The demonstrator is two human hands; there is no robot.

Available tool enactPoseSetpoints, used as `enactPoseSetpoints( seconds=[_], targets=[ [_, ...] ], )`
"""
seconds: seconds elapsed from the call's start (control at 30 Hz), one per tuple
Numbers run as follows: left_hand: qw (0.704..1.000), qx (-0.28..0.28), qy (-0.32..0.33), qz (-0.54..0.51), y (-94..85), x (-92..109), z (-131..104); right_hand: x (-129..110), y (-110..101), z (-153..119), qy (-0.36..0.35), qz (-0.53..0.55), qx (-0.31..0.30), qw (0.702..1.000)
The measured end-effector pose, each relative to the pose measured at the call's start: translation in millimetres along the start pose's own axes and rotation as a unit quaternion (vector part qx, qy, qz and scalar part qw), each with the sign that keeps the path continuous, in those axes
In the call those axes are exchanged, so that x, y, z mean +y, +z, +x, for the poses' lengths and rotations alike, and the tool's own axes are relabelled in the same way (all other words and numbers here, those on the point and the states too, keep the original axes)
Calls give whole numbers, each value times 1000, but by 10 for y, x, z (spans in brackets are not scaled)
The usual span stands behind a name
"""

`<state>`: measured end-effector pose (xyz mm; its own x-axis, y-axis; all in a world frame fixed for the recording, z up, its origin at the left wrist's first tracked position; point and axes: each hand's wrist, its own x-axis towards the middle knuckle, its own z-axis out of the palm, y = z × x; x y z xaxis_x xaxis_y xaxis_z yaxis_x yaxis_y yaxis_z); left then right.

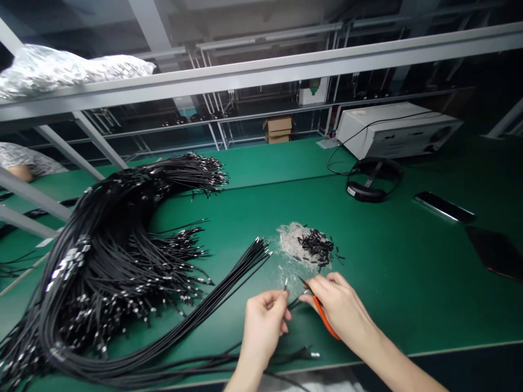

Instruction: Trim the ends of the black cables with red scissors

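Closest to the camera, the left hand (263, 324) and the right hand (339, 302) are on the near side of a pile of short black pieces (316, 245). The left hand's grip pinches a thin black cable (285, 285), its bright end pointing up, just nearer than the pile and left of it. The right hand's grip is wrapped around an orange-handled tool (324, 318), whose dark pointed tip also lies on the pile's near side. More cable shows between the hands; whether the right thumb holds it, I cannot tell.

Clear strands (291, 240) touch the pile along its left. Farther left, a loose cable bundle (241, 272) points its ends toward the pile, and beyond that a big mass of black cables (118, 218) covers the left part of the green bench (245, 209). Beyond the pile and to its right are a black headband-like device (365, 191), a phone (444, 207) lying flat and, farthest back, a white box-shaped unit (376, 130).
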<state>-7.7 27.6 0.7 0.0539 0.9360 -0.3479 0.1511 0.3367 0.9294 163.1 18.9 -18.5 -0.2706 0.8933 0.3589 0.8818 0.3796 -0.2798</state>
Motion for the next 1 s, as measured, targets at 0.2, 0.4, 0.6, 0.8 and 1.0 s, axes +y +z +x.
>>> enactPoseSetpoints(
  seconds=[0.2, 0.4, 0.6, 0.8, 1.0],
  targets=[
    [998, -9, -34, -50, -11, 88, -6, -143, 64, -10, -2, -73, -54, 996],
    [998, -24, -39, -44, -6, 87, -15, -201, 54, 64, -16, -104, -42, 994],
    [997, -33, -43, -61, -30, 102, -8, -167, 81, 70, -28, -107, -39, 993],
    [998, -28, -29, -53, -18, 61, 33, -72, 47, 135, -31, -75, -75, 994],
    [999, -11, -8, -35, 20, -14, 93, 9, -12, 205, 87, 95, -84, 988]
  ],
)
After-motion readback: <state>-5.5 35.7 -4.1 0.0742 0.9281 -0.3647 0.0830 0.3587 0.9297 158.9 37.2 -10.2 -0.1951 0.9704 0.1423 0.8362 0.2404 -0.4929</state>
